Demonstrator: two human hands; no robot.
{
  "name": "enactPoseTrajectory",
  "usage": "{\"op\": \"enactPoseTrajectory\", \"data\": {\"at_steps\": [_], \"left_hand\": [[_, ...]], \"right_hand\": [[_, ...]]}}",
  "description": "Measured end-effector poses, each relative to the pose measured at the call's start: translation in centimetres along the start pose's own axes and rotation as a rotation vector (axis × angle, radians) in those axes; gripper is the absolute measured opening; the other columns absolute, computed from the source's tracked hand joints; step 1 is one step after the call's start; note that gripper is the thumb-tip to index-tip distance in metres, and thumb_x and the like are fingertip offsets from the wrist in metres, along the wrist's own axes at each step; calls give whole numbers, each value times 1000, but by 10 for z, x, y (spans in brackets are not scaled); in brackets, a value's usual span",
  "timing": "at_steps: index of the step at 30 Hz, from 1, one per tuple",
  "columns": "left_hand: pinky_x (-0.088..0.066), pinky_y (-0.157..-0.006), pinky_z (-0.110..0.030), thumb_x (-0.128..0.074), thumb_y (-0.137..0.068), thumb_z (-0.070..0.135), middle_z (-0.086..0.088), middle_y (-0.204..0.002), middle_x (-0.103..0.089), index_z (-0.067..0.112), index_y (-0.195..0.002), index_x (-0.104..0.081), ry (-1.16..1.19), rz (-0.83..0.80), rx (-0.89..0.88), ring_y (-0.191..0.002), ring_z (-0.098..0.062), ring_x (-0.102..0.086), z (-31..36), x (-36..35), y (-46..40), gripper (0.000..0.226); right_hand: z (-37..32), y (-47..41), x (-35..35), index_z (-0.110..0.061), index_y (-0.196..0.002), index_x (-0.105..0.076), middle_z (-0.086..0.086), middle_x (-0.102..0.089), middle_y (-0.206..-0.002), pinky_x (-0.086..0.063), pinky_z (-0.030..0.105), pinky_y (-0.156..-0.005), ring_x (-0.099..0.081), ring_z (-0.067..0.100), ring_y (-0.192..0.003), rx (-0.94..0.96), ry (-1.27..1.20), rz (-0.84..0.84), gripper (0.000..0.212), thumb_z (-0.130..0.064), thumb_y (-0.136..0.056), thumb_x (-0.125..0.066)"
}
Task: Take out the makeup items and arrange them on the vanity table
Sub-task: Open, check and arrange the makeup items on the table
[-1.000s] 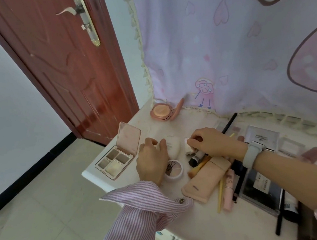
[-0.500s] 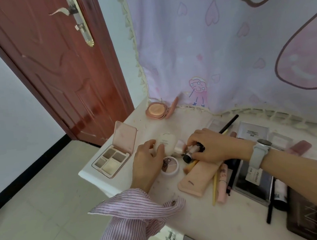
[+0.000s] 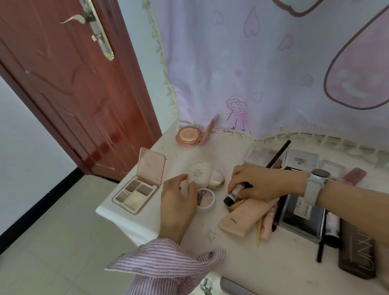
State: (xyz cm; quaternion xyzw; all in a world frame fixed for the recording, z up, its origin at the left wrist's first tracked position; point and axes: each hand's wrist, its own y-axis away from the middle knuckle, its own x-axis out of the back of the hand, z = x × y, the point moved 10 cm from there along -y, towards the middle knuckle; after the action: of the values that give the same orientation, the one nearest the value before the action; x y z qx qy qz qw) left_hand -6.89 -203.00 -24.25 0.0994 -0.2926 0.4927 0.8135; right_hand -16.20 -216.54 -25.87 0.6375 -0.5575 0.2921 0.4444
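Black-capped tube gripped by R hand, L hand relaxed, empty.

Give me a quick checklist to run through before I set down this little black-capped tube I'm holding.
1. Right hand grip on the black-capped tube: ok, fingers curl round it.
2. Left hand free to help: ok, holds nothing, hovers by the white oval bottle.
3. Bare spot on the vanity table: ok, near the front edge.
4. Open eyeshadow palette safe: not ok, it sits at the table's corner.
5. Tube's cap tight: cannot tell.
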Motion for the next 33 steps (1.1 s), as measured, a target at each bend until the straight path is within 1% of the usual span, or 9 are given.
{"op": "enactPoseTrajectory", "data": {"at_steps": [4, 7, 12, 16, 19, 22, 25, 28, 33], "left_hand": [[-41, -76, -14, -56, -89, 16, 3, -113, -53, 15, -112, -60, 73, 100, -55, -100, -9, -50, 4, 17, 13, 23], [-42, -66, -4, -57, -89, 15, 10, -106, -59, 22, -106, -60, 194, 98, -84, -91, 1, -56, 9, 24, 20, 19], [-49, -72, -16, -60, -88, 19, 9, -90, -68, 33, -94, -63, 416, -74, -67, -83, -3, -62, 22, 10, 30, 16], [-50, -74, -21, -60, -87, 16, -2, -99, -66, 34, -92, -66, 503, -103, -79, -85, -8, -61, 30, 10, 35, 20], [-46, -65, -10, -61, -86, 12, -1, -97, -64, 33, -88, -68, 533, -94, -95, -78, 3, -60, 32, 16, 37, 23], [-48, -65, -14, -63, -85, 14, 4, -88, -67, 33, -88, -67, 557, -33, -33, -73, 4, -59, 22, 21, 39, 20], [-49, -67, -18, -63, -86, 15, 11, -74, -66, 33, -88, -65, 541, 11, -7, -72, 3, -59, 14, 25, 43, 18], [-49, -67, -14, -64, -85, 16, 8, -80, -70, 30, -90, -65, 536, -50, -38, -77, 1, -62, 17, 19, 50, 16], [-49, -70, -15, -71, -79, 17, 9, -85, -65, 33, -94, -61, 495, -45, -91, -75, 0, -61, 25, 19, 55, 24]], "right_hand": [[-3, 6, 13, -21, -115, -56, -12, -47, -104, -33, 22, -93, -41, 6, -99, 27, -35, 164, 23, -20, -93, -51], [-9, 17, 35, -24, -116, -54, -21, -52, -103, -36, 6, -79, -52, -3, -89, 42, -238, 347, 23, -19, -94, -49], [-30, 22, 33, -14, -124, -52, -2, -62, -85, -48, 14, -64, -60, 8, -76, 20, -723, 306, 30, -7, -96, -44], [-56, 24, 24, -10, -113, -56, -2, -64, -86, -50, 20, -67, -62, 9, -77, 65, -750, 223, 21, -7, -96, -45], [-61, 25, 19, -23, -106, -56, -5, -70, -89, -51, 18, -70, -62, 2, -75, 42, -718, 205, 15, -16, -93, -53], [-57, 25, 26, -31, -94, -59, -10, -68, -86, -48, 12, -67, -59, -5, -71, 28, -683, 290, 14, -18, -89, -57], [-43, 20, 27, -25, -93, -58, -4, -64, -90, -53, 19, -73, -62, 5, -79, -67, -839, 369, 16, -11, -85, -59], [-43, 17, 24, -16, -95, -57, 4, -62, -94, -56, 24, -68, -68, 13, -81, -59, -1157, 401, 25, 4, -81, -59], [-50, 20, 37, -17, -87, -66, 6, -70, -89, -57, 24, -72, -69, 17, -85, 6, -1091, 516, 16, -8, -75, -72]]}}
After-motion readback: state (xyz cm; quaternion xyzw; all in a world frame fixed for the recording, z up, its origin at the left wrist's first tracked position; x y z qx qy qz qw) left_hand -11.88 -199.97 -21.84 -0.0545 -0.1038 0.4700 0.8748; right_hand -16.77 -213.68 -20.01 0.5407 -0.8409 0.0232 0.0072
